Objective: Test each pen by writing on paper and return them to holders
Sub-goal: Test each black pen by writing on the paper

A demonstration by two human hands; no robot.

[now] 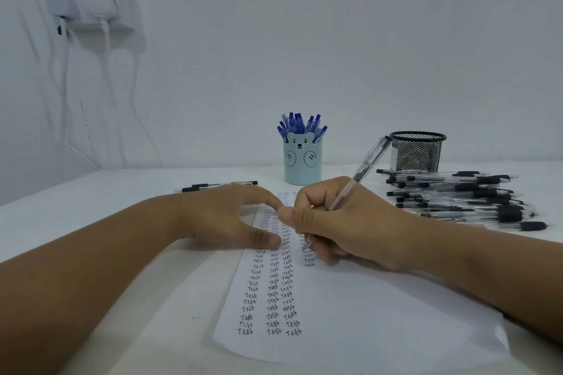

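Paper (350, 313) near on desk (91, 192), columns of "Test" | left hand (231, 219) relaxed, steadying sheet | right hand (344, 231) grasps clear pen (356, 179), tip at fourth column; advise light, even strokes | right: untested black pens (463, 195) | far: mesh holder (418, 151), bear holder (302, 161) with blue pens.

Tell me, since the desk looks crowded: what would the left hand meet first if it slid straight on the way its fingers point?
Probably the right hand: the left hand points its forefinger at that thumb, nearly touching.
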